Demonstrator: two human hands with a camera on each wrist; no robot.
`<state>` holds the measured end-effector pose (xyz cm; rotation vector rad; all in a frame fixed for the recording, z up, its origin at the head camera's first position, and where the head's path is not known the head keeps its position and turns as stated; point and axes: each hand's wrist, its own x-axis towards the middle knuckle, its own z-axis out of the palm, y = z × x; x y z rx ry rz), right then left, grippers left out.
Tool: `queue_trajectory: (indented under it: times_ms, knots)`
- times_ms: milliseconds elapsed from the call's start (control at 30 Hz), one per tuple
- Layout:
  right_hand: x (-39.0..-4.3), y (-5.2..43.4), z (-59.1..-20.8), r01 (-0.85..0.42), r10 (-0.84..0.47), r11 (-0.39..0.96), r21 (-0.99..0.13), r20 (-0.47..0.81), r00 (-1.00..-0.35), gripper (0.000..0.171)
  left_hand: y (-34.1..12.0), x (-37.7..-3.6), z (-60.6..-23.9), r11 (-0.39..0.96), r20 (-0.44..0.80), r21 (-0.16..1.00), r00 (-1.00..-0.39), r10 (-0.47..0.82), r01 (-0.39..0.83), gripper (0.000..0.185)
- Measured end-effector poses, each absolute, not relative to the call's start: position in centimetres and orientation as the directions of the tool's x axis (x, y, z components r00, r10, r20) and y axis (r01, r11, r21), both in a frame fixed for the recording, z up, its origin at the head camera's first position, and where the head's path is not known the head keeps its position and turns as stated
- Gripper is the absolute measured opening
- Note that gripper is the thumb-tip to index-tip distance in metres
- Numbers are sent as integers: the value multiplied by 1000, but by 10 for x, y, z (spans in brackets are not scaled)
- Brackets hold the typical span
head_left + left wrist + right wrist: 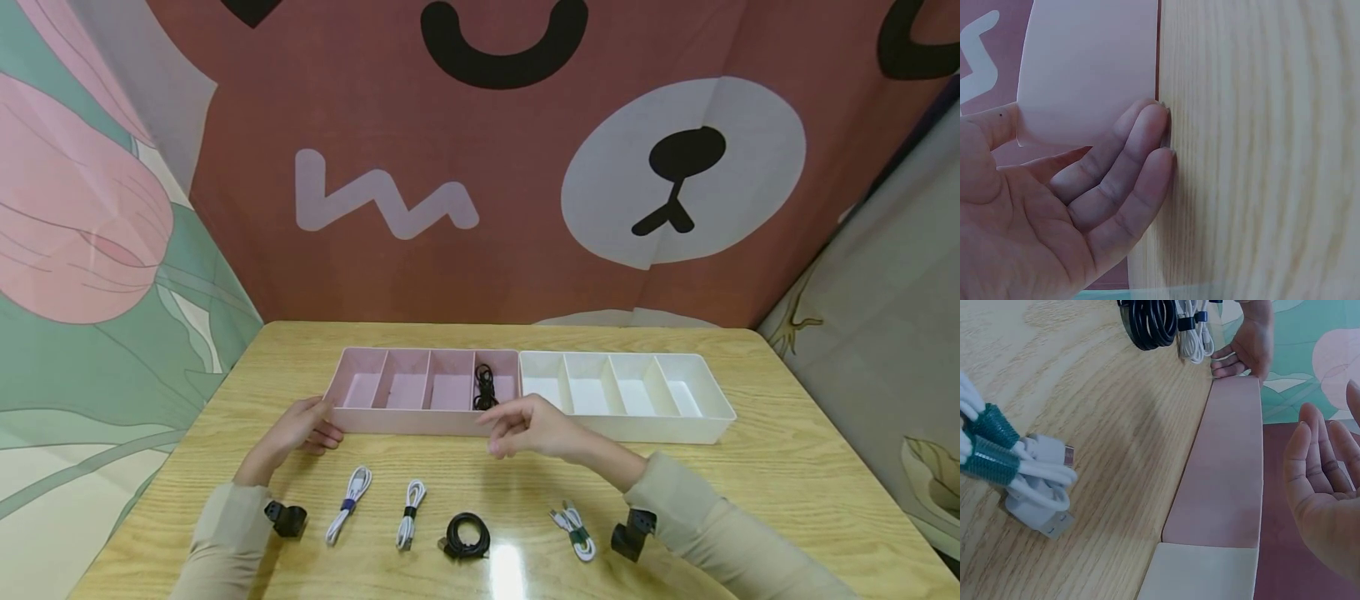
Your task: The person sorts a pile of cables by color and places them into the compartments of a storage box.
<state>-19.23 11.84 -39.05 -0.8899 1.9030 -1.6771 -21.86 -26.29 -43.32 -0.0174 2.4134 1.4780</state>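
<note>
Head view, left hand [300,429], smooth pink tray [360,419]

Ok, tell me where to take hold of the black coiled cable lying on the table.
Pinch the black coiled cable from above, across one side of its ring. It lies flat in a loop with an open centre, so fingers can slip inside and outside. The right hand is empty and nearer.

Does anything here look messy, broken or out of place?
Nothing stands out. The pink tray and white tray sit side by side in a straight row, one black cable coiled in the pink tray's right compartment. The other bundled cables lie in a row on the table, all tied, none spilled or damaged.
</note>
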Motion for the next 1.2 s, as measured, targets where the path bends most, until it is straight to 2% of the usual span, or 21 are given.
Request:
queue_trajectory:
  times_ms: [333,1200]
  knots:
    - [-189,117,-398,-131,-724,96,-987,21,-690,39,-264,-220,-436,469,-260,869,-953,156,-161,53]
    - [-188,111,-417,-257,-783,133,-957,58,-620,41,-263,-221,-435,470,-276,864,-951,141,-181,49]
